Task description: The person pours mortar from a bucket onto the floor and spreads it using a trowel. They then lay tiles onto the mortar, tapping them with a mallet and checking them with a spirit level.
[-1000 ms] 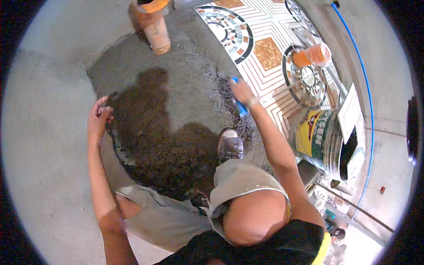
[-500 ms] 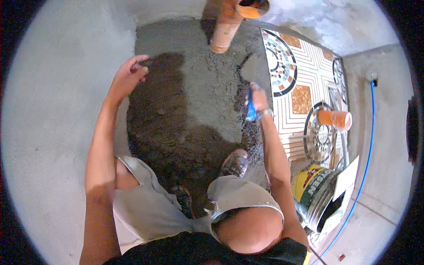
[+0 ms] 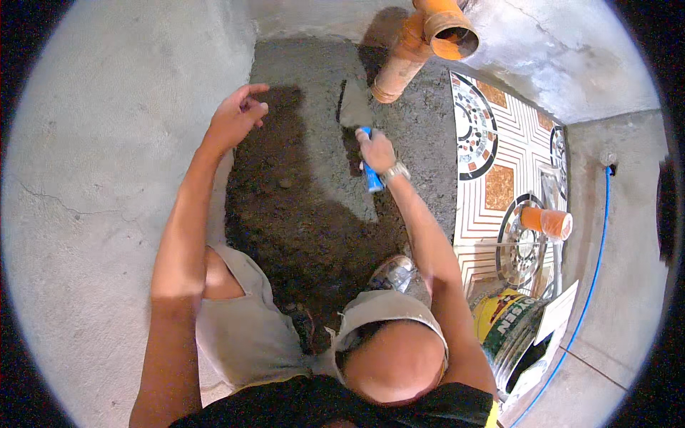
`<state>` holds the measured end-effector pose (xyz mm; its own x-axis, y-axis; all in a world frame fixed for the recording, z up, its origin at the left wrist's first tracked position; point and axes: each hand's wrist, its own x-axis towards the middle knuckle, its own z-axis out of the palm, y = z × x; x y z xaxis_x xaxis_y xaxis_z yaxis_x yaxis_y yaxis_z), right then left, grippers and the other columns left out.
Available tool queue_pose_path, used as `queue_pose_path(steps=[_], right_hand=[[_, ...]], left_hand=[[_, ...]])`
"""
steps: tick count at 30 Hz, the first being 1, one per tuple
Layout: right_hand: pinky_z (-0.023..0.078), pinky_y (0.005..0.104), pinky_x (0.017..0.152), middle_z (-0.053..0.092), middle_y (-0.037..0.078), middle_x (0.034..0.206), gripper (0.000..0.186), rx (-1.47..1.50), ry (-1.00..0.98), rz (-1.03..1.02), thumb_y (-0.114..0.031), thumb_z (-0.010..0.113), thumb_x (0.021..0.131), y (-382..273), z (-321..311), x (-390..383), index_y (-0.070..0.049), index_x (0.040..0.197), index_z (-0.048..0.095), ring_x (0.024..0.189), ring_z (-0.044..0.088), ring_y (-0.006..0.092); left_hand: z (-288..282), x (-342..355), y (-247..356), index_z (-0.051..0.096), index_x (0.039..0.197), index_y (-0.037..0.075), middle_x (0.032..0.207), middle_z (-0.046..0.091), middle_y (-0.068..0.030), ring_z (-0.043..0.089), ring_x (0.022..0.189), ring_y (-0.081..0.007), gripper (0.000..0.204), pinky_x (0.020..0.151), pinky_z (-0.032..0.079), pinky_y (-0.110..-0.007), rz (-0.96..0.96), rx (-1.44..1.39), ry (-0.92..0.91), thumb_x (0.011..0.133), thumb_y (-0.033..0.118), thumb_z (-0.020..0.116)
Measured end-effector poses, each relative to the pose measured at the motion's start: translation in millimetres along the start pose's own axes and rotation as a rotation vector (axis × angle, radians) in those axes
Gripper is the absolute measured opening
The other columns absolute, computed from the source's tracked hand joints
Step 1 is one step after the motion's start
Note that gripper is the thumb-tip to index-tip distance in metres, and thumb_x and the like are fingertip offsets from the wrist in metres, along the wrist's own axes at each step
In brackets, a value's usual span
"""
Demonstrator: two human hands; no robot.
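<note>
My right hand (image 3: 376,150) grips the blue handle of a trowel (image 3: 357,113), whose grey blade lies flat on the wet mortar bed (image 3: 314,207) just below the orange pipe (image 3: 410,57). A wristwatch sits on that wrist. My left hand (image 3: 235,118) hovers with fingers spread over the left edge of the mortar, beside the bare concrete floor (image 3: 107,178); it holds nothing. My bent knees and one shoe (image 3: 391,273) rest at the near edge of the dark mortar.
Patterned floor tiles (image 3: 499,164) lie to the right of the mortar. A second orange pipe stub (image 3: 546,222) rises from them. A yellow bucket (image 3: 514,332) stands at lower right. A blue hose (image 3: 596,278) runs along the right wall. Rough concrete walls close the far corner.
The view has swung left. My right hand moved the trowel up toward the orange pipe. My left hand lifted from the mortar's left edge and shifted toward the far corner.
</note>
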<state>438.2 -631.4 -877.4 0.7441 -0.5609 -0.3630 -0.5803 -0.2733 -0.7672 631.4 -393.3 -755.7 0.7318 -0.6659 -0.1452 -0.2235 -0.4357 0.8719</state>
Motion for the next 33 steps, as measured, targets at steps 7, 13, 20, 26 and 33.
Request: queue_pose_path(steps=[7,13,20,26,33], right_hand=[[0.049,0.0532,0.082,0.063,0.034,0.093,0.054,-0.53,0.0,-0.089,-0.046,0.045,0.094,12.8,16.8,47.4,0.006,0.099,0.06,0.094,0.061,0.0486],[0.054,0.0466,0.069,0.067,0.023,0.081,0.046,-0.211,-0.086,0.053,-0.039,0.046,0.095,27.0,-4.5,13.0,0.004,0.101,0.061,0.073,0.067,0.0371],[0.054,0.0399,0.045,0.063,0.011,0.066,0.022,-0.02,-0.167,-0.11,-0.014,0.037,0.098,11.2,-3.6,30.7,-0.001,0.104,0.054,0.053,0.065,0.0245],[0.05,0.0372,0.045,0.057,0.007,0.067,0.037,0.155,-0.41,0.101,-0.038,0.04,0.098,-18.1,30.8,50.2,-0.004,0.094,0.054,0.053,0.059,0.0192],[0.049,0.0408,0.043,0.058,0.008,0.065,0.037,0.22,-0.492,0.202,-0.041,0.043,0.096,-52.3,53.1,49.2,-0.006,0.088,0.054,0.049,0.058,0.0231]], left_hand=[[-6.2,4.9,-18.8,0.057,0.125,0.008,0.08,0.057,-0.0002,0.056,0.068,-0.01,0.039,0.066,0.047,-0.026,0.024,-0.052,0.017,0.087,0.014,0.062],[-19.9,11.6,-27.6,0.057,0.124,0.006,0.079,0.058,-0.0011,0.058,0.069,-0.0106,0.038,0.066,0.048,-0.027,-0.004,-0.153,0.116,0.087,0.013,0.061],[-16.2,14.8,-24.1,0.058,0.123,0.007,0.08,0.06,-0.0018,0.059,0.069,-0.0112,0.038,0.067,0.048,-0.027,0.038,-0.165,0.14,0.086,0.014,0.063],[-12.4,17.0,-14.5,0.059,0.123,0.006,0.082,0.062,-0.0021,0.059,0.068,-0.0106,0.039,0.066,0.048,-0.026,0.07,-0.229,0.168,0.085,0.013,0.063],[-15.4,12.4,-11.7,0.058,0.125,0.007,0.08,0.061,-0.0017,0.059,0.068,-0.0097,0.04,0.066,0.048,-0.025,0.011,-0.218,0.186,0.086,0.013,0.064]])
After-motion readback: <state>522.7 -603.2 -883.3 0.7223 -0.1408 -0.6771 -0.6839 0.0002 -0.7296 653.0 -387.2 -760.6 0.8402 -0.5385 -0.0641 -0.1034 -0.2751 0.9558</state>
